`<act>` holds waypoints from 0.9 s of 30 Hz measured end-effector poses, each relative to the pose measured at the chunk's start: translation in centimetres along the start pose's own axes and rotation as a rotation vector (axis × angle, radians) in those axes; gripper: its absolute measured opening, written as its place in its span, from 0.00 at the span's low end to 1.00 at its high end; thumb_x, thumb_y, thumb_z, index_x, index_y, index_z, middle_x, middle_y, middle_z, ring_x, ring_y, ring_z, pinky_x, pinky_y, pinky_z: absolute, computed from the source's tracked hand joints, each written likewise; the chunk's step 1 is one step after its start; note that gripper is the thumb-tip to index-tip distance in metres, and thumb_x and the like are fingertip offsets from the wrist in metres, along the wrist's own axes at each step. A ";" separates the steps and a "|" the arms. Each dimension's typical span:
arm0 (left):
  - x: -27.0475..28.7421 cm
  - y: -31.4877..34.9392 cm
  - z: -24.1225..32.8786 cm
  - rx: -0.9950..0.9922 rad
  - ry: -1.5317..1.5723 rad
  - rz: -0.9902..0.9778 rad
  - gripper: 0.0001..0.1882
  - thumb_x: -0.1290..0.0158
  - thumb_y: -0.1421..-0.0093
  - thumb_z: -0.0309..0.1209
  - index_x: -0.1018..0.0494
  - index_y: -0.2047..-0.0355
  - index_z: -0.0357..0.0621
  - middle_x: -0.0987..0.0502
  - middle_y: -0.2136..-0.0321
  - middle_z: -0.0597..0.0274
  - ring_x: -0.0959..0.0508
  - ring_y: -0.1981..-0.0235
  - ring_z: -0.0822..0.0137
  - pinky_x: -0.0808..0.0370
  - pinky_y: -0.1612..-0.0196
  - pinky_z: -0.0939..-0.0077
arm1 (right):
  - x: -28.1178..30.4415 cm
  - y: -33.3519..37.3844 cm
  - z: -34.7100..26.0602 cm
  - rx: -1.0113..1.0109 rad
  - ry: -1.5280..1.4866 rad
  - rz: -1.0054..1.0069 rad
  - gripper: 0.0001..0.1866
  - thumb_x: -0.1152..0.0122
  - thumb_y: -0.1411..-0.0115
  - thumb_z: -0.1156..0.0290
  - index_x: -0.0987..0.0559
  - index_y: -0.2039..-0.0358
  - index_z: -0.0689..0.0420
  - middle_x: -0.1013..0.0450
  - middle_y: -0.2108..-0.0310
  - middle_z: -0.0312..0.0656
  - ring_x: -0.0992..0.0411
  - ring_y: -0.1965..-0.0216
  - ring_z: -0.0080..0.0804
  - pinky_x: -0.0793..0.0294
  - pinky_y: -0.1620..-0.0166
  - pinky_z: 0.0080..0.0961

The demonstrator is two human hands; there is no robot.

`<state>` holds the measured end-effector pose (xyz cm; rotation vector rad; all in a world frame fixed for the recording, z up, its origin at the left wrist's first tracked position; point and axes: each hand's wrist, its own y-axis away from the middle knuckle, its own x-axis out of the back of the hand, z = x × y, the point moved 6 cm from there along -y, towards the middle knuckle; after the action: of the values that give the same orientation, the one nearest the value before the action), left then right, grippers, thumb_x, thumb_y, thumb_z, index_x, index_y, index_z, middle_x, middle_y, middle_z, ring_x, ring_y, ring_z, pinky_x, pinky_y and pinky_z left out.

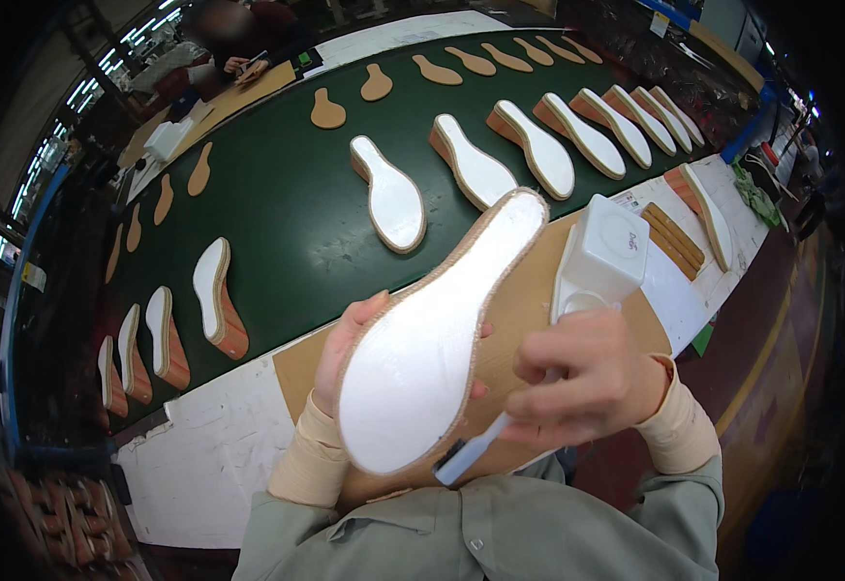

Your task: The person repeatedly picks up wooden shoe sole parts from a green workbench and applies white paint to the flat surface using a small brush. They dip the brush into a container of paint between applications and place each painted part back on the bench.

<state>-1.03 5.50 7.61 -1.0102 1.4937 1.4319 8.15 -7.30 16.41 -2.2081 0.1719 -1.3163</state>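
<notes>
My left hand [337, 353] grips a wedge shoe sole [422, 358] from beneath. The sole's white upper face is turned up, edged by a woven tan band, its narrow heel end pointing away to the right. My right hand [587, 378], slightly blurred, is closed round a brush [476, 450] with a pale blue handle. Dark bristles on the brush sit beside the sole's broad end; whether they touch it I cannot tell. Just beyond my right hand stands a white plastic container [606, 247], partly covered by the fingers.
A green conveyor belt [296, 223] carries several white-faced wedge soles [395, 198] and, farther off, several thin tan insoles [327, 108]. Brown cardboard [529, 320] lies under my hands. At right are brown strips [672, 240] and another sole [705, 218]. Across the belt, a person's hands [248, 70] hold something small.
</notes>
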 end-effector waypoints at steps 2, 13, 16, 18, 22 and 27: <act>-0.1 0.0 0.1 0.044 -0.127 -0.165 0.40 0.67 0.33 0.58 0.45 0.33 0.38 0.31 0.46 0.33 0.25 0.56 0.24 0.22 0.63 0.31 | 0.5 0.1 0.4 -0.025 -0.041 0.076 0.12 0.25 0.57 0.68 0.23 0.77 0.51 0.36 0.77 0.32 0.33 0.81 0.26 0.38 0.81 0.24; -0.2 0.5 1.2 0.037 -0.185 -0.398 0.38 0.69 0.31 0.53 0.52 0.30 0.40 0.39 0.38 0.36 0.26 0.51 0.27 0.21 0.56 0.40 | 0.0 1.8 0.8 -0.051 -0.060 0.194 0.12 0.22 0.58 0.66 0.20 0.76 0.50 0.38 0.79 0.31 0.36 0.82 0.25 0.41 0.81 0.22; 0.0 0.3 0.6 0.042 -0.183 -0.324 0.40 0.69 0.31 0.56 0.55 0.29 0.41 0.43 0.38 0.31 0.24 0.53 0.28 0.19 0.61 0.36 | 2.1 0.9 2.0 -0.141 0.132 0.390 0.12 0.22 0.59 0.67 0.20 0.76 0.52 0.38 0.79 0.32 0.36 0.82 0.25 0.41 0.81 0.22; -0.1 0.3 0.5 0.028 -0.192 -0.325 0.40 0.69 0.31 0.56 0.56 0.29 0.42 0.43 0.38 0.31 0.25 0.53 0.27 0.18 0.61 0.36 | 1.6 0.1 2.1 -0.097 0.119 0.352 0.12 0.22 0.60 0.69 0.20 0.76 0.53 0.37 0.79 0.33 0.36 0.82 0.25 0.41 0.81 0.22; -0.4 0.7 0.8 0.008 -0.138 -0.417 0.38 0.69 0.31 0.53 0.53 0.29 0.43 0.40 0.38 0.35 0.26 0.52 0.24 0.20 0.57 0.40 | -0.8 1.0 1.3 -0.037 -0.069 0.202 0.12 0.23 0.59 0.69 0.20 0.76 0.52 0.36 0.78 0.33 0.36 0.82 0.25 0.40 0.81 0.23; 0.1 0.5 1.0 0.008 -0.130 -0.400 0.38 0.68 0.31 0.54 0.54 0.29 0.43 0.41 0.38 0.33 0.25 0.54 0.26 0.19 0.58 0.37 | 1.0 0.8 1.5 -0.139 -0.002 0.411 0.12 0.23 0.59 0.68 0.20 0.76 0.51 0.36 0.78 0.32 0.36 0.83 0.25 0.40 0.81 0.24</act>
<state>-1.52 6.53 7.67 -1.1147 1.1262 1.1784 10.12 -7.78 16.20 -2.1347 0.6945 -1.0981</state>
